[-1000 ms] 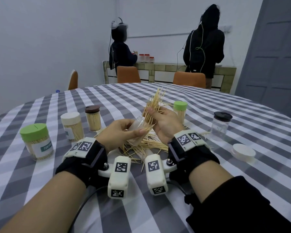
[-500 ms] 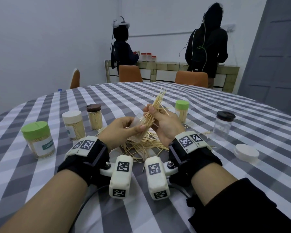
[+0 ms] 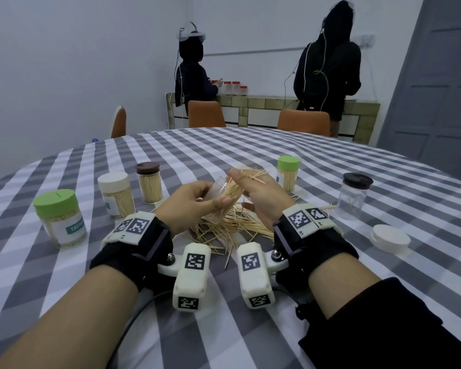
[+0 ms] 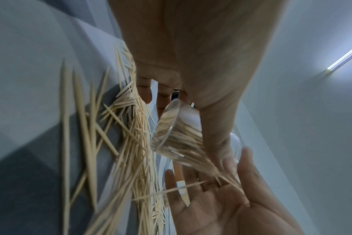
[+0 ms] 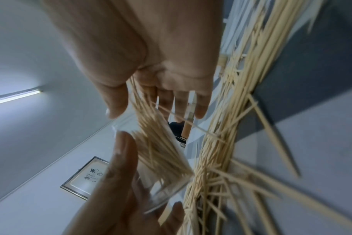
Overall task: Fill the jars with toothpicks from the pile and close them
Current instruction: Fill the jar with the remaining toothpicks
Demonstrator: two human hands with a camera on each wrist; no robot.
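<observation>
Your right hand (image 3: 261, 194) fingers (image 5: 165, 98) pinch a bundle of pale wooden toothpicks (image 3: 246, 179), now tipped lower into the small clear plastic jar (image 3: 218, 194) that your left hand (image 3: 189, 206) grips, tilted, above the loose toothpick pile (image 3: 232, 227) on the checked worktop (image 3: 250, 153). This jar is filling; its lid comes afterwards.

Your jar (image 3: 218, 194) looks clear, glossy plastic. The toothpicks (image 3: 232, 225) beneath it: pale matt wood. They lie on woven checked cloth (image 3: 250, 155), matt.
</observation>
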